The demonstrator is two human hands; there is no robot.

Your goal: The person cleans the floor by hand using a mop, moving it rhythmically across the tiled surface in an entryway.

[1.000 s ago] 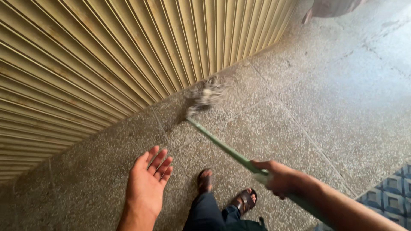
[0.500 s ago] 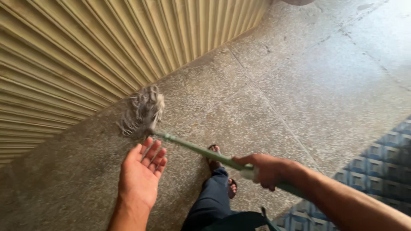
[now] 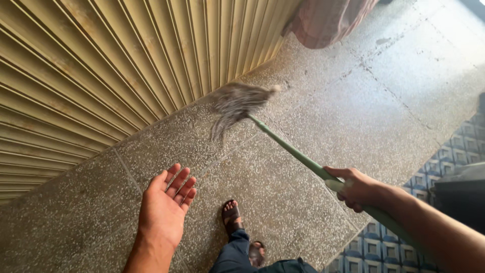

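Underfoot: speckled terrazzo floor (image 3: pixel 313 116) in large slabs with thin joints.
Left boundary: ribbed beige metal shutter (image 3: pixel 101 65) meeting the floor.
Right hand (image 3: pixel 356 188): fingers wrapped tight around the slim green round broom handle (image 3: pixel 290 149).
Broom head (image 3: pixel 235 103): grey, frayed, blurred, on the floor just beside the shutter base.
Left hand (image 3: pixel 164 210): empty, fingers spread flat, palm up, above the floor.
Lower right: blue patterned square tiles (image 3: pixel 379 242).
Feet: dark sandal (image 3: pixel 232 216).
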